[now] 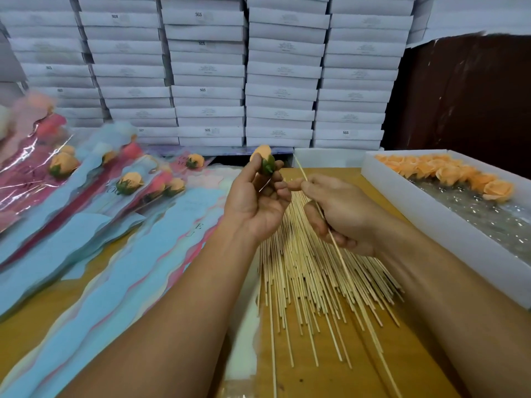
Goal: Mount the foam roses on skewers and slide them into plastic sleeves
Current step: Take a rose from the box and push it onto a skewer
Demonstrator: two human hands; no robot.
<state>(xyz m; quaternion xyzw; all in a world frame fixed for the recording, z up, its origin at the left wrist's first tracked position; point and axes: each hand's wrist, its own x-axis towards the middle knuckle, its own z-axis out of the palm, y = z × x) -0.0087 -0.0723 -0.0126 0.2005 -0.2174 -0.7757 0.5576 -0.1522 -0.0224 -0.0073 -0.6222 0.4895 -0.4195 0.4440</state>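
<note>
Far left on the table (359, 377), finished roses lie in their sleeves (94, 214), pink and pale blue film with wavy edges, overlapping like shingles, the orange heads pointing away from the person. The film looks thin and slippery, glossy where the light catches it.

Next comes the left hand (255, 202), palm up and fingers curled, pinching a rose (263, 159) by its green base between thumb and fingertips. The head is a soft peach foam bud, the calyx darker and stiffer-looking, its underside turned down and to the right, toward the other hand.

That is the relation the next move depends on: the right hand (336, 214) sits just beside the left, gripping one skewer (337, 248) between thumb and forefinger, the rest of the fingers folded round the shaft. The skewer's long axis runs from the near right up to the far left, its upper end passing just to the right of the rose. The tip and the calyx are near but apart, so I would judge the tip has to swing left to meet the base squarely.

Under both hands a fan of spare skewers (310, 285) spreads over the wood: pale, straight, thin bamboo.

At the right, a white box (431, 222) holds loose roses (459, 176) on crinkly clear film.
</note>
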